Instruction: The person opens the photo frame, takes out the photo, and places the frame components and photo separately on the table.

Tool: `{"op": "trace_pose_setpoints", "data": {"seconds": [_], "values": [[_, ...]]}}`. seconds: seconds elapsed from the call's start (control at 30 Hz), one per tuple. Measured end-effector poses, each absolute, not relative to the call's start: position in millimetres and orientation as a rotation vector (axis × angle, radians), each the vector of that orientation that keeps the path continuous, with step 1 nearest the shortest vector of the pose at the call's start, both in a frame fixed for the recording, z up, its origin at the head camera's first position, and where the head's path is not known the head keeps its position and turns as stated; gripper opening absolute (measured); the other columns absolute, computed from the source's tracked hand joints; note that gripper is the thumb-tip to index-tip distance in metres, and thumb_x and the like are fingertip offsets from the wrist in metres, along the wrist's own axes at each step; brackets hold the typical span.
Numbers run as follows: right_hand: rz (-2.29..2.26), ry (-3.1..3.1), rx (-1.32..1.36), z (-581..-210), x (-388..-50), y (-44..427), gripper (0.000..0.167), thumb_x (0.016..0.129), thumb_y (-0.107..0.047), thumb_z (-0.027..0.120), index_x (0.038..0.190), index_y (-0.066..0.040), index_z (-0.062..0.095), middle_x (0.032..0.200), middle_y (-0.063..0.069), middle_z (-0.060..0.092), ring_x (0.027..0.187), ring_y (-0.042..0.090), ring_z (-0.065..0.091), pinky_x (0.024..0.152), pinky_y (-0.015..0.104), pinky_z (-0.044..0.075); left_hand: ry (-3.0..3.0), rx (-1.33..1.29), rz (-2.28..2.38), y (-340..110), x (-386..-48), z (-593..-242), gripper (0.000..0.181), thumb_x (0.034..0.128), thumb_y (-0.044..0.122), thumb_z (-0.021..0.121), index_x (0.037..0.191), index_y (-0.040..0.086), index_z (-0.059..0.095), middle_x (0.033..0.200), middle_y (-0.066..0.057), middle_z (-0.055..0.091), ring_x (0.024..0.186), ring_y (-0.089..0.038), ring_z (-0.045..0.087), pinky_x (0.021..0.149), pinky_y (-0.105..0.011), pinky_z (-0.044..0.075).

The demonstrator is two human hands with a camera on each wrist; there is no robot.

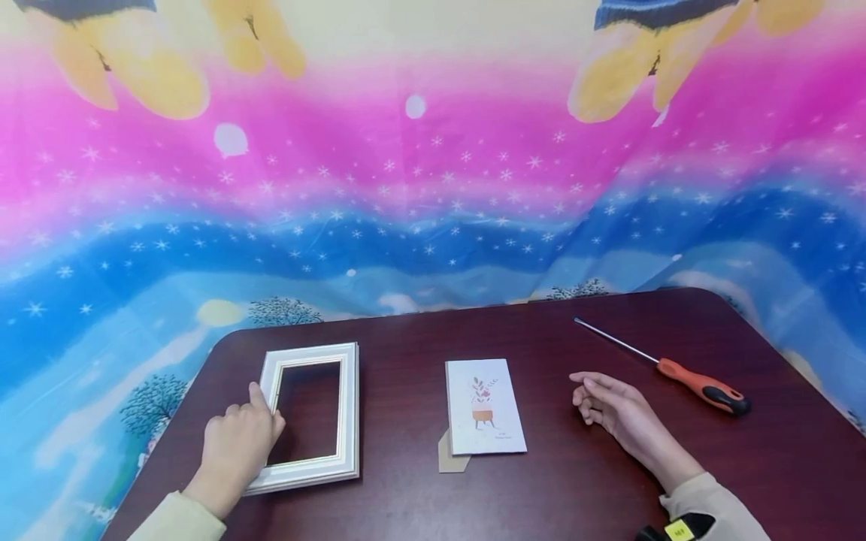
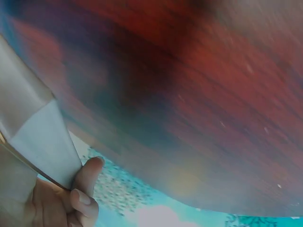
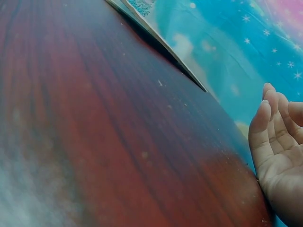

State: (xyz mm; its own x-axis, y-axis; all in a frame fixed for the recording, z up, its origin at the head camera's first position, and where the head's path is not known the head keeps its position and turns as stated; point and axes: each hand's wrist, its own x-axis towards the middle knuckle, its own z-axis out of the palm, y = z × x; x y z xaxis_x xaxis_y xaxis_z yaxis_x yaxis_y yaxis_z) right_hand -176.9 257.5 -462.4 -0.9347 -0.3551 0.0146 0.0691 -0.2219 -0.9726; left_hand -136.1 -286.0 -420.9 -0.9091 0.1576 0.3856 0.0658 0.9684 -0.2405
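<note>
My left hand (image 1: 237, 443) grips the left side of a white picture frame (image 1: 349, 421) with a thin gold inner edge. Its opening shows the dark table. Fingers curl round the frame's edge in the left wrist view, where the frame (image 2: 45, 142) fills the left side. Right of it lies a white picture card (image 1: 467, 432) printed with a potted plant. A tan board piece (image 1: 452, 460) sticks out from beneath the card's lower left. My right hand (image 1: 625, 417), fingers loosely bent and holding nothing, is held to the right of the card.
A screwdriver (image 1: 697, 385) with an orange and black handle lies at the right, its tip toward the back. The dark red-brown table (image 1: 406, 503) has rounded far corners. A colourful printed cloth (image 1: 433, 188) hangs right behind it.
</note>
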Motion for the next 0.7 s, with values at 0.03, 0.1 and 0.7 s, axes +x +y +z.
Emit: {"op": "trace_pose_setpoints", "data": {"seconds": [0.03,0.1,0.7], "values": [[-2.238,1.761,-0.340,-462,-177,258,0.030,0.108,-0.018,0.042,0.126,-0.009,0.063,0.093,0.000,0.066,0.076,0.012,0.059,0.066,0.024,0.051,-2.720,-0.157,0.312,-289,-138,-421,0.059,0.0851,0.023,0.071,0.115,-0.025,0.056,0.051,-0.018,0.050,0.047,-0.031,0.052,0.040,-0.045,0.046],[-2.240,1.762,-0.347,-462,-176,258,0.030,0.108,-0.018,0.042,0.127,-0.008,0.063,0.093,0.000,0.066,0.077,0.011,0.059,0.066,0.024,0.051,-2.768,-0.148,0.294,-295,-141,-420,0.058,0.0871,0.023,0.070,0.117,-0.025,0.055,0.053,-0.018,0.051,0.049,-0.032,0.053,0.041,-0.047,0.046],[-2.251,1.769,-0.362,-463,-176,258,0.030,0.108,-0.017,0.042,0.127,-0.006,0.063,0.093,0.000,0.066,0.077,0.011,0.059,0.066,0.024,0.052,-3.056,-0.074,0.164,-338,-166,-411,0.061,0.0984,0.022,0.054,0.126,-0.030,0.039,0.055,-0.013,0.046,0.052,-0.033,0.054,0.050,-0.052,0.050]]}}
